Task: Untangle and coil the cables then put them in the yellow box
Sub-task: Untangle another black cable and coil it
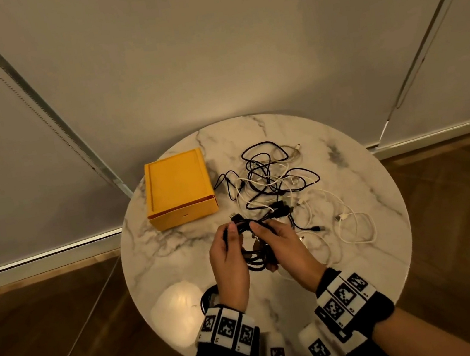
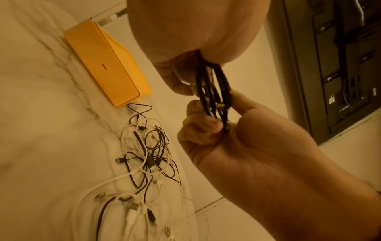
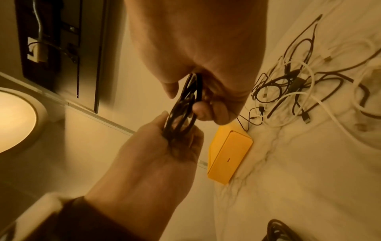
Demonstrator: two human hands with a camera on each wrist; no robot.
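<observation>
Both hands' fingers point(image 1: 231, 232) curl tight, pinching one coiled black cable point(image 1: 256, 259)

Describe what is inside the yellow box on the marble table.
Nothing inside can be seen: the yellow box is closed, its lid on. Its contents are covered. The tangled cables lie beside it on the table, and both hands grip a black cable coil.

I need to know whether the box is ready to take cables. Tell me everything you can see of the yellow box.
The yellow box is flat, rectangular and matte, like card or plastic. Its lid, with a shallow recessed panel, looks closed. A small dark mark sits mid-way on its front wall. It rests flat on the marble table, at the far left, left of the tangled cables. One black loop lies beside its near right corner; contact cannot be told. Neither hand touches it.
</observation>
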